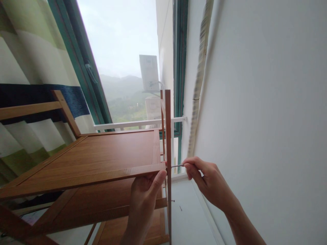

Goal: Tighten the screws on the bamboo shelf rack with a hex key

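My left hand [145, 192] grips the front right corner of a brown wooden shelf board [114, 149], its fingers underneath and its thumb against the corner beside the upright post [168, 136]. On the post's other side, my right hand [204, 175] pinches a thin metal rod [177, 165] that runs level to the post's outer face. Whether this is a bolt or a hex key, I cannot tell, as its far end is hidden in my fingers. Lower down, a screw [173, 200] sticks out of the same post.
Lower shelf boards [102, 200] lie beneath the top one. A small screw [181, 208] is on the floor near the post. A white wall [268, 102] with a wrapped pipe [200, 68] stands close on the right. Behind are a green-framed window [180, 68] and a striped curtain [38, 61].
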The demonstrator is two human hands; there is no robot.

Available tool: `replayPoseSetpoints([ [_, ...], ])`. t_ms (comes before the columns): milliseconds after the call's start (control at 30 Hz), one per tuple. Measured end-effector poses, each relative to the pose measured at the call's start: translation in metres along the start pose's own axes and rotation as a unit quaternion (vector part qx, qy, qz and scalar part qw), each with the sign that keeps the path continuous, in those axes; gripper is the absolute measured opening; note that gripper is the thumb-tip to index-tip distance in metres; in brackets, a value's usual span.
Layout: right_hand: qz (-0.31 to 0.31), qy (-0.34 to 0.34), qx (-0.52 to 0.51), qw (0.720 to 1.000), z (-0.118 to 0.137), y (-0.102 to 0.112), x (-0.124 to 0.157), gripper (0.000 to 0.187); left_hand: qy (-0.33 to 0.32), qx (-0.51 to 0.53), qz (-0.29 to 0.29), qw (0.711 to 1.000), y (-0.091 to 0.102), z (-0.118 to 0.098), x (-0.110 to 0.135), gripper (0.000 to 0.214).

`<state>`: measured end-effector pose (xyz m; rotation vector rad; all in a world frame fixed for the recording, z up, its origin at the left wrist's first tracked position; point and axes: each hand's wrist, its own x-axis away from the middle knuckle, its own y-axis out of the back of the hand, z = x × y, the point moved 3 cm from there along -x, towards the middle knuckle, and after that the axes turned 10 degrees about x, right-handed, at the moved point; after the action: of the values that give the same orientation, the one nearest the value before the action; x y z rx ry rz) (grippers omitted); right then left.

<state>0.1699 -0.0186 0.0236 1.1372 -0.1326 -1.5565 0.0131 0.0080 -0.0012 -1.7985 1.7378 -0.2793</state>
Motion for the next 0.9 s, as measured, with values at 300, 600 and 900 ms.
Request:
replayPoseSetpoints([
  [300,-0.059,0.041,-0.043,0.996,-0.008,-0.016,0.009,0.016,0.000,-0.049,0.012,0.999,0.005,0.000,-0.001,0.017],
  [600,0.036,-0.113,-0.187,0.975,0.003,-0.015,0.009,0.022,-0.020,-0.032,0.021,0.999,0.006,0.008,-0.002,0.019],
  [900,0.068,-0.140,-0.490,0.857,-0.012,-0.025,0.005,0.017,-0.048,0.002,-0.012,0.999,0.006,0.020,-0.001,0.022],
])
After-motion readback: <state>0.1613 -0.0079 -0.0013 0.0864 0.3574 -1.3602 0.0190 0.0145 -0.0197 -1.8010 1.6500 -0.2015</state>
